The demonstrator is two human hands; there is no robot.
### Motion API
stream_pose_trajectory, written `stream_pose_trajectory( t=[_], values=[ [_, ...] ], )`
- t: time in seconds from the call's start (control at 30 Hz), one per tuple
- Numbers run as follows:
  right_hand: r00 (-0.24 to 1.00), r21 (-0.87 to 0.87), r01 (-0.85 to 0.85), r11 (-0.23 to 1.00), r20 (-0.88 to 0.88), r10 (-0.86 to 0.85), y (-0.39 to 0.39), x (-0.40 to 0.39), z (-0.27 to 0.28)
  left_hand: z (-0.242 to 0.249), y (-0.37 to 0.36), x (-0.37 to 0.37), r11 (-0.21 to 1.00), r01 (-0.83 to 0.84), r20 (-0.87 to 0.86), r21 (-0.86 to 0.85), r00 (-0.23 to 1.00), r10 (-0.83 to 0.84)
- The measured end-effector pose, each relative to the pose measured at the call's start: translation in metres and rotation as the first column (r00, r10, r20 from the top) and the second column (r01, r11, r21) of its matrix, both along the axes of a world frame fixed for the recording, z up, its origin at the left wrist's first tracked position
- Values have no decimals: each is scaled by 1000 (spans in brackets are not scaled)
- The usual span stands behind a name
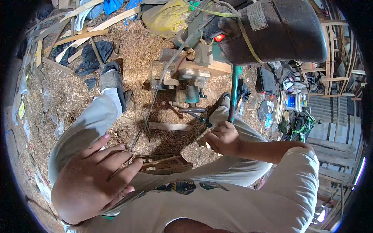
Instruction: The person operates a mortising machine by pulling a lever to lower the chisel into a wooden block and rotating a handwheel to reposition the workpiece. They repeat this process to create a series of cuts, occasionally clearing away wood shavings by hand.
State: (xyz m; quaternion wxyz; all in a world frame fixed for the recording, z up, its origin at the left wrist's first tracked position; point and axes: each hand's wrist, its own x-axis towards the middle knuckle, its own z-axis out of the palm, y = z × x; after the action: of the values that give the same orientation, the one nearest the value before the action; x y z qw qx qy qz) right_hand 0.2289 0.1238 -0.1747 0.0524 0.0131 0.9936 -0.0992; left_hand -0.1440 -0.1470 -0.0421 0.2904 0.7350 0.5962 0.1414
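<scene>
My right hand (pixel 224 138) has its fingers wrapped round the lower end of a green lever (pixel 234 93), which comes down from a dark, worn machine head (pixel 279 33). A red light (pixel 219 37) glows on that head. Over my lap, my left hand (pixel 103 174) is raised with its fingers spread, holding nothing. Below the head is a vise-like base with a green column (pixel 192 94) and a handwheel (pixel 193 110). A wooden piece (pixel 213 67) lies across it. A grey cable (pixel 158 85) hangs from the machine down past my left fingertips.
Wood shavings (pixel 134 46) cover the ground. Long wooden strips (pixel 97 35) and black plastic (pixel 99 52) lie at upper left. A yellow sack (pixel 165 17) is at the back. A short board (pixel 171 126) and a wooden frame (pixel 167 164) lie between my legs. Assorted clutter (pixel 293 101) sits at right.
</scene>
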Motion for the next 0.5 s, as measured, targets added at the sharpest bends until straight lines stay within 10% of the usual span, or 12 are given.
stream_pose_trajectory(
  t=[0.27, 0.33, 0.5],
  values=[
    [995, 288, 18, 958, -102, 12, 20, 11, -161, 19, 21, 13, 999, 50, -77, -3, 996, -50],
    [930, 220, 4, 976, -359, 77, 24, -3, -169, 15, 22, 18, 996, 84, -59, 18, 995, -83],
    [952, 180, -12, 984, -300, 66, 22, -2, -159, -1, 28, 27, 996, 64, -49, -68, 997, -67]
  ],
)
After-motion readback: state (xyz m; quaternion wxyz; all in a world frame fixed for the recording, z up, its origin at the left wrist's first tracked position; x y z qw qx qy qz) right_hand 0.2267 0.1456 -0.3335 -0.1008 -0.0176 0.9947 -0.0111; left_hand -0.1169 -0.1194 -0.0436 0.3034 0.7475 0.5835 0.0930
